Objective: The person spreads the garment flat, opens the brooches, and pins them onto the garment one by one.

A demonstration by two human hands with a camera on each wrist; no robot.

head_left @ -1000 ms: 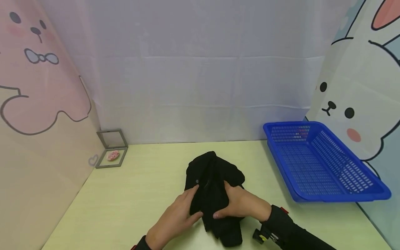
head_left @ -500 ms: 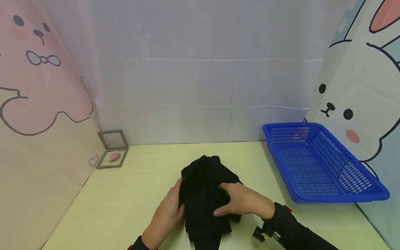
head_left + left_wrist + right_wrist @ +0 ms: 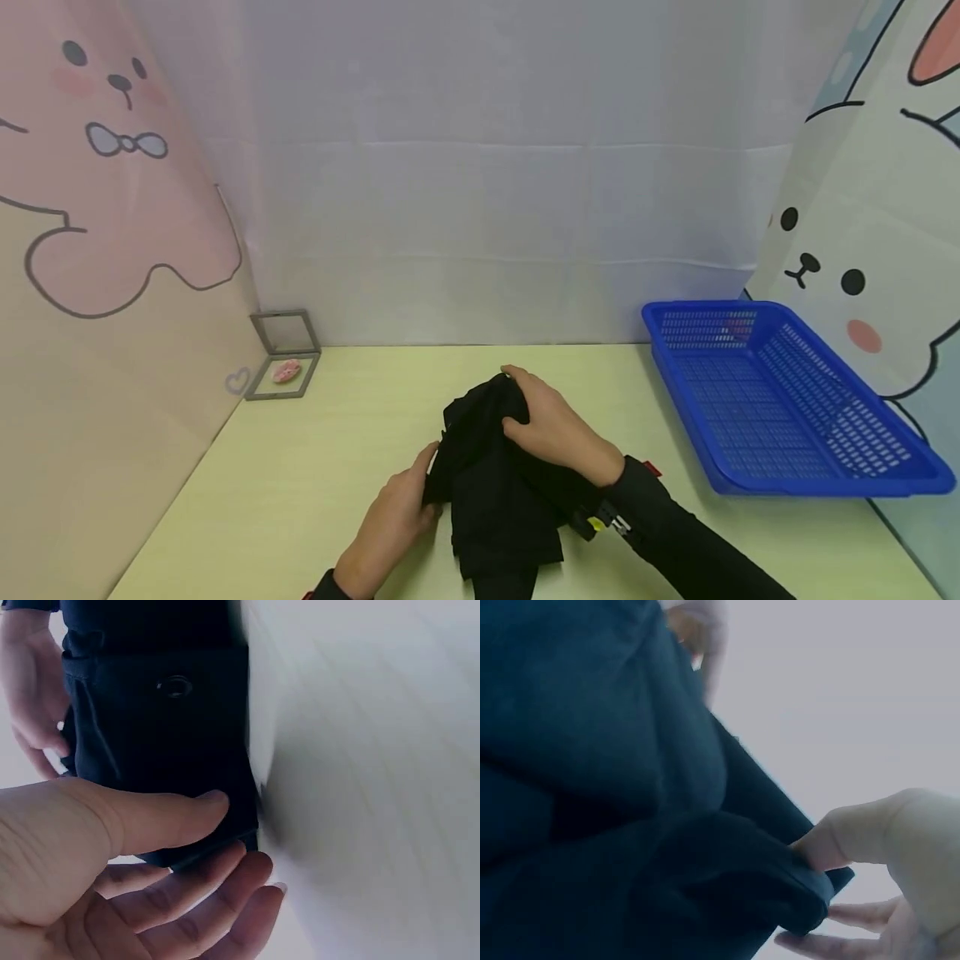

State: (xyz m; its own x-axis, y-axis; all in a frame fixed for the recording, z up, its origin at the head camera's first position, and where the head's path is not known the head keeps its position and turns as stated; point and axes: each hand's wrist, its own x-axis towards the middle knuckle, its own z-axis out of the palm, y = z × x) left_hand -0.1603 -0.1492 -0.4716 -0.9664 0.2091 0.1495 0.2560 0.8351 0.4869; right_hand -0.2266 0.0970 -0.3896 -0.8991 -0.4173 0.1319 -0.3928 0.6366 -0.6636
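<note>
One left hand (image 3: 393, 512) and one right hand (image 3: 557, 427) pinch one black cloth (image 3: 498, 500).

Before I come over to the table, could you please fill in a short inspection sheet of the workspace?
Surface: pale yellow tabletop, in use in the middle.
Job's things: black cloth, bunched in layers; a round button shows in the left wrist view.
Clutter: blue basket at the right; grey frame in the far left corner, a pink item within its lower part.
Grippers: left hand pinches the cloth's left edge; right hand grips its far part.
Cables: nothing seen.
Surroundings: white backdrop behind; cartoon-printed panels on both sides.
</note>
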